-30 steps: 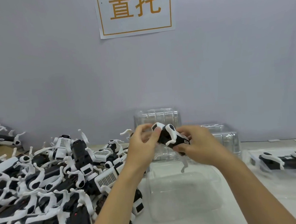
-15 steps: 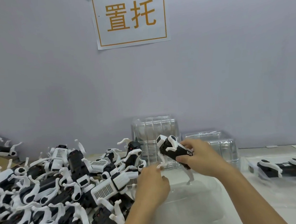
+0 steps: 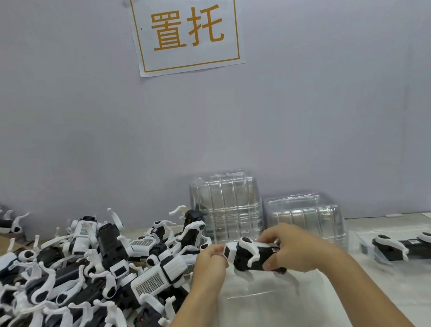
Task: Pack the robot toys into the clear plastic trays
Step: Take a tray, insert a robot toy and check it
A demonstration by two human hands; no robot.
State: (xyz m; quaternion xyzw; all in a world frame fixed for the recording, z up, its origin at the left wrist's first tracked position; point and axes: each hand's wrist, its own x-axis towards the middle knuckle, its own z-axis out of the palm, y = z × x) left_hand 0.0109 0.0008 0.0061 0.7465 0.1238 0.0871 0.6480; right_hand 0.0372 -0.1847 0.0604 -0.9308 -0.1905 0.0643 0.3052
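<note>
Black-and-white, the toy (image 3: 251, 256) is held up at the centre of the view, just above a clear tray (image 3: 273, 310) that lies on the counter (image 3: 373, 313) at 6 o'clock from it. Its white head end points to 9 o'clock and its white legs hang down toward the tray. The right hand (image 3: 292, 250) grips the toy's dark body from the 3 o'clock side, fingers (image 3: 269, 237) curled over the top and thumb underneath. The left hand (image 3: 211, 262) pinches the head end from 9 o'clock, its fingers bunched together against it.

A pile (image 3: 85, 282) of the same toys fills the counter from 7 to 9 o'clock, lying tangled on one another. At 12 o'clock from the hands stand two stacks of clear trays against the wall: a tall stack (image 3: 226, 203) and, just beside it at its 3 o'clock, a low stack (image 3: 306, 214). At 3 o'clock, well apart from the hands, a packed toy (image 3: 409, 248) lies on its side in another clear tray. A paper sign (image 3: 186, 28) with orange characters hangs on the wall at 12 o'clock.
</note>
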